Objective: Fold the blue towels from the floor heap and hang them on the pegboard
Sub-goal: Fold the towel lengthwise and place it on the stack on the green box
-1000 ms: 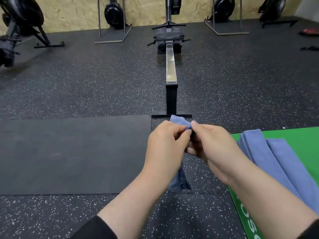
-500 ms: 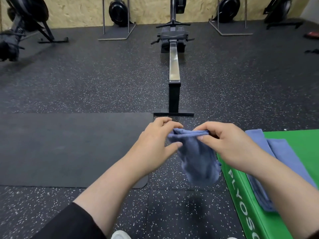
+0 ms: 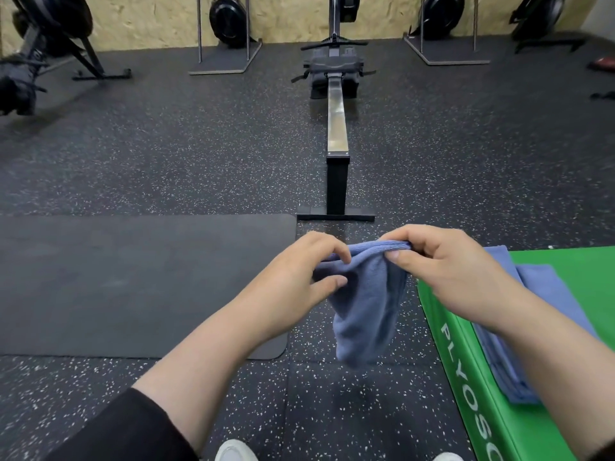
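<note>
**One blue towel in your hands mid-fold, none hung yet in view**

At the centre of the frame, slightly low, you hold a blue towel (image 3: 366, 304) in the air above the speckled black floor (image 3: 166, 154). Your right hand (image 3: 446, 267) pinches its ribbed top edge between thumb and curled fingers. Your left hand (image 3: 299, 277) has its fingers curled at the towel's left edge, seemingly gripping it. The cloth hangs down from that top edge in a loose, bunched pouch, not yet flat or squared.

Just right of the hanging towel, at the lower right of the frame, a green plyo box (image 3: 466, 361) carries more blue towels (image 3: 549, 294), laid long and flat across its top and partly hidden by your right forearm. They look smoothed or folded; how many there are is hard to tell.

To the left lies a dark exercise mat (image 3: 133, 281). Beyond your hands, a rowing machine (image 3: 336, 128) runs up the middle of the frame towards a chipboard wall with further gym equipment.

No pegboard and no floor heap show in this view. Judging from this, folding is under way, with this towel's fold unfinished, and all hanging remains to be done.
</note>
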`<state>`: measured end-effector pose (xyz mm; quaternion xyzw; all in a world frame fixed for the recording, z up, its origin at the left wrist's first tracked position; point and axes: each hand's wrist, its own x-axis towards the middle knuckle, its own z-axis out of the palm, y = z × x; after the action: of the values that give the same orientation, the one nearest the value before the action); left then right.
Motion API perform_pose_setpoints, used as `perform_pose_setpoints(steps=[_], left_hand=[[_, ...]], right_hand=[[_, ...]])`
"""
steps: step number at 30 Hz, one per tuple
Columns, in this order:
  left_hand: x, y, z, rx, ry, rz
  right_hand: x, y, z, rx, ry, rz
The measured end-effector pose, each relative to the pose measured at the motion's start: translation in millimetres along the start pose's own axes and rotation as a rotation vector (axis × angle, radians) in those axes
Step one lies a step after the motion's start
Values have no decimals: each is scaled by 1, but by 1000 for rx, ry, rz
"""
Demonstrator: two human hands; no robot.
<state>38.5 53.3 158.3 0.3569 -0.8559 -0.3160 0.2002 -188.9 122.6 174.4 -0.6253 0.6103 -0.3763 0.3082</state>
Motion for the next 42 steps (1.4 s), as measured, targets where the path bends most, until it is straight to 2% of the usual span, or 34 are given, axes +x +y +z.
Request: perform_pose_setpoints(steps=[4, 8, 11, 14, 17, 23, 27, 30, 35, 38, 42], left_hand=[[5, -7, 0, 141, 12, -103], [4, -17, -4, 343, -113, -216], [5, -16, -10, 389, -20, -197], [8, -11, -17, 300, 123, -163], [11, -4, -21, 187, 238, -211], [12, -2, -21, 102, 320, -229], [15, -1, -22, -10, 332, -217], [16, 4, -24, 22, 303, -204], [15, 14, -22, -83, 322, -193], [15, 15, -23, -68, 312, -208], [15, 14, -26, -30, 300, -232]], right_hand=[[0, 1, 0, 39, -4, -12], [1, 4, -6, 34, 12, 2], [3, 10, -11, -61, 34, 53], [4, 13, -13, -216, 66, 116], [4, 11, -13, -233, 105, 136], [4, 7, -12, -249, 117, 138], [5, 7, -10, -210, 131, 111], [8, 9, -8, -144, 184, 100], [11, 5, 1, 87, 207, 67], [11, 8, 1, -17, 198, 52], [13, 9, 3, -78, 268, 62]])
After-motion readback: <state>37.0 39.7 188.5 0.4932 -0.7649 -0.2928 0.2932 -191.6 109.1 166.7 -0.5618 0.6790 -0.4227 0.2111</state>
